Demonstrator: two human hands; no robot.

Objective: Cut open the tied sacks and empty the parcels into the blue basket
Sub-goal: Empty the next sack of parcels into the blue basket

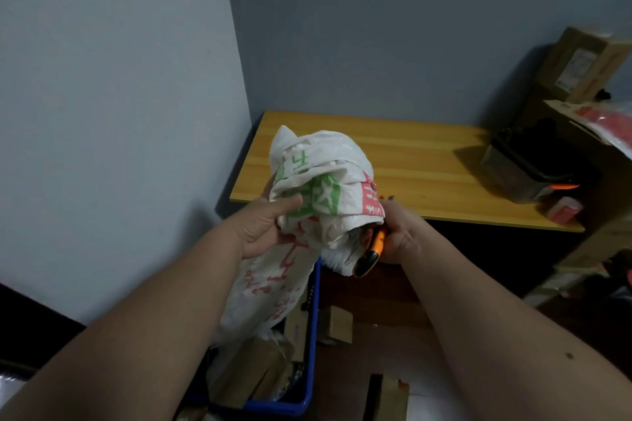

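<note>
A white woven sack (321, 181) with green and red print is bunched up in front of me, its lower part hanging down into the blue basket (313, 352). My left hand (263, 225) grips the bunched sack on its left side. My right hand (402, 236) holds an orange and black cutter (371, 251) and also touches the sack's right side. Brown cardboard parcels (260, 376) lie inside the basket below the sack. The cutter's blade is hidden.
A yellow wooden table (427, 161) stands against the wall behind the sack, with a dark case (533, 164) at its right end. Cardboard boxes (581, 65) are stacked at the far right. More small boxes (338, 325) lie on the floor beside the basket.
</note>
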